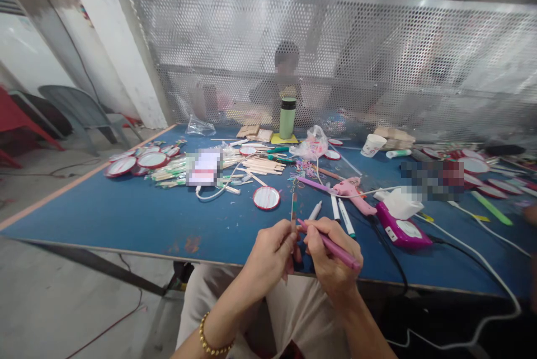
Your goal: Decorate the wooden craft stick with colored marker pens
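Observation:
Close to the table's front edge, my left hand (pixel 274 250) pinches a thin flat stick (pixel 294 202) upright, its upper part coloured green and brown. My right hand (pixel 333 258) is closed around a pink marker pen (pixel 342 253). The pen's tip end points at the stick by my left fingertips; whether it touches cannot be made out. Just beyond my hands lie a white marker (pixel 315 211) and another white marker with a green end (pixel 346 218). A round red-rimmed disc (pixel 266 198) on a stick lies ahead to the left.
A pink glue gun (pixel 356 194) and a magenta power strip (pixel 400 230) with cables are on the right. Further back stand a green bottle (pixel 287 118) and a paper cup (pixel 373 145). Wooden sticks (pixel 262 165) and a phone (pixel 205 168) lie left of centre. A perforated metal screen (pixel 235 57) rises behind the table.

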`<state>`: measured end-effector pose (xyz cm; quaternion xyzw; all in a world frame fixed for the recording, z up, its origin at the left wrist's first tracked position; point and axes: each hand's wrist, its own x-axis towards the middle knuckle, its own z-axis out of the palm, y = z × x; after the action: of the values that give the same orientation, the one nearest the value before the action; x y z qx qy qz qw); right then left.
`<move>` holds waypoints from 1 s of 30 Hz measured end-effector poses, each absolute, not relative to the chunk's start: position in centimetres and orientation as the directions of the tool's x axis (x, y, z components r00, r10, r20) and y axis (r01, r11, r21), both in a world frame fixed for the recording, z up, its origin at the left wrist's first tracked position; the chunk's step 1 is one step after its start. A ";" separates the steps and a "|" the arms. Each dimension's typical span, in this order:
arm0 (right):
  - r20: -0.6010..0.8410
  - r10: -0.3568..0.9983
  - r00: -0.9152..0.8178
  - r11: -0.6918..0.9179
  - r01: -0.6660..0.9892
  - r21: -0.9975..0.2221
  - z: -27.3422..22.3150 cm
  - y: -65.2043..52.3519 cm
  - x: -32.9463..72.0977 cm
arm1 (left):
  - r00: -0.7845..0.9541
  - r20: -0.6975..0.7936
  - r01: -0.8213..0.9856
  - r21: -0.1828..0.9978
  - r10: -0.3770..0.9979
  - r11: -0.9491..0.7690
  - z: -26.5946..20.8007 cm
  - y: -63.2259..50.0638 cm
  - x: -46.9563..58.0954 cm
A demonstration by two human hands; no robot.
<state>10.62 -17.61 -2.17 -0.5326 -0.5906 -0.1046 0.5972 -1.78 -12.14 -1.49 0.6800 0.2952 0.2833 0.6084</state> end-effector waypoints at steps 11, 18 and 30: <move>0.829 0.503 0.246 0.437 0.754 -0.490 -2.0 -17.5 10.7 | 0.658 0.026 0.053 0.995 0.753 -0.081 -1.4 -12.1 -1.7; 0.830 0.499 0.247 0.442 0.752 -0.489 -2.1 -17.6 10.7 | 0.654 0.037 0.055 0.994 0.756 -0.096 -1.3 -12.2 -1.8; 0.837 0.495 0.232 0.465 0.744 -0.481 -2.4 -17.5 10.7 | 0.659 0.023 0.057 0.995 0.752 -0.081 -1.4 -12.1 -1.8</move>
<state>10.66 -17.54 -2.36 -0.5069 -0.6109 -0.1038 0.5993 -1.78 -12.14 -1.41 0.6776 0.2983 0.2853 0.6087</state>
